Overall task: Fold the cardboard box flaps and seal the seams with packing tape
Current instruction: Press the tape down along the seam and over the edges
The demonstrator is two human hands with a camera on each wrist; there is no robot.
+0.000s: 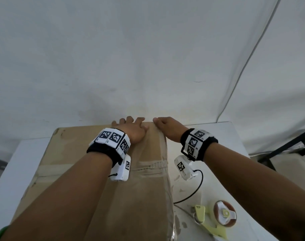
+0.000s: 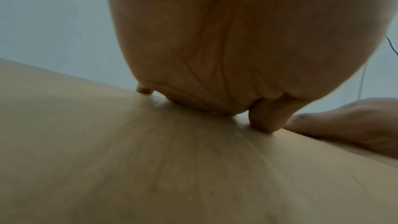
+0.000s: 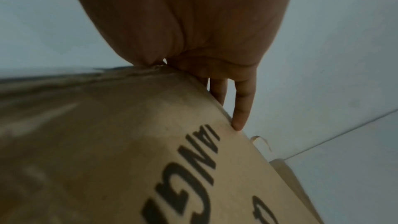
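Both hands [image 1: 148, 127] press lengthwise box's [image 1: 64, 153] far edge.

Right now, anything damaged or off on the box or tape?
Yes. The clear tape along the cardboard box right top edge is wrinkled, worst near the right hand. The left hand presses flat on top. The tape dispenser lies on the table.
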